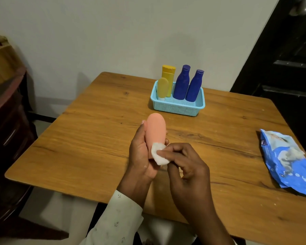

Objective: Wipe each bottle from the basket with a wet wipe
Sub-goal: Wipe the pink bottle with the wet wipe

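Note:
My left hand [140,152] grips a peach-coloured bottle [155,129] above the middle of the wooden table [78,138], its rounded end pointing away from me. My right hand [185,167] pinches a folded white wet wipe [158,156] and presses it against the bottle's lower part. Farther back stands a light blue basket [178,106]. It holds a tall yellow bottle [168,75], a small yellow tube [162,88] and two dark blue bottles [182,82] [194,85], all upright.
A blue pack of wet wipes [286,161] lies at the table's right edge. Dark wooden furniture [7,121] stands to the left, and a dark door [286,68] is at the right. A pale wall runs behind the table.

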